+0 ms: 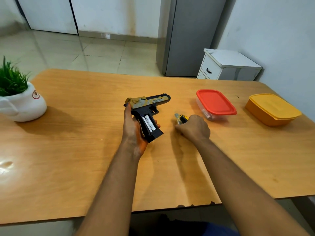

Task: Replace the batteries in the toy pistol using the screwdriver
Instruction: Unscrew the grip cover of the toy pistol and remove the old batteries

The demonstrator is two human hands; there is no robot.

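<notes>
A black and gold toy pistol (148, 106) lies on its side over the wooden table (85, 133), barrel pointing right. My left hand (134, 128) grips its handle from the left. The grip's side is uncovered and white batteries (149, 123) show inside the compartment. To the right, my right hand (193, 127) is closed low on the table around a yellow and black screwdriver (182, 118), whose handle end sticks out past my knuckles. The tip of the tool is hidden under my hand.
A clear box with a red lid (215, 103) stands just right of my right hand, a yellow lidded box (272, 109) beyond it. A white pot with green grass (20, 101) sits at the table's left. A white drawer unit (228, 65) stands behind the table.
</notes>
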